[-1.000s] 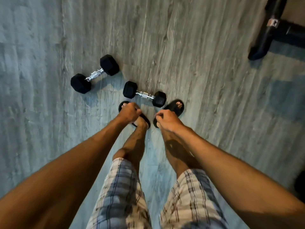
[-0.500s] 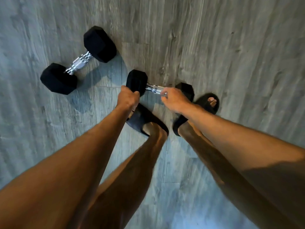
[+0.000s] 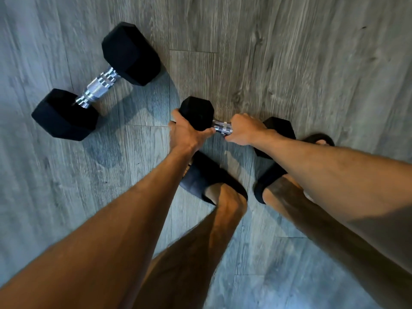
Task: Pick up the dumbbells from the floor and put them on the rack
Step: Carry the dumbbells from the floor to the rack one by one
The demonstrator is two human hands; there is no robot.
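Note:
Two black hex dumbbells with chrome handles lie on the grey wood floor. The smaller dumbbell (image 3: pixel 198 110) is right in front of my feet. My left hand (image 3: pixel 186 132) cups its left head from below and behind. My right hand (image 3: pixel 246 129) is closed around the chrome handle and hides most of it; the right head (image 3: pixel 281 128) shows past my wrist. The larger dumbbell (image 3: pixel 98 86) lies diagonally at the upper left, untouched. No rack is in view.
My feet in black slides (image 3: pixel 205 177) stand just behind the smaller dumbbell, the right foot (image 3: pixel 318 140) beside its right head. Bare plank floor (image 3: pixel 289 52) stretches away on all sides.
I have bent lower, so the floor looks closer. My hands dropped from above my feet onto the smaller dumbbell: the left now wraps its left head, the right has closed on the handle.

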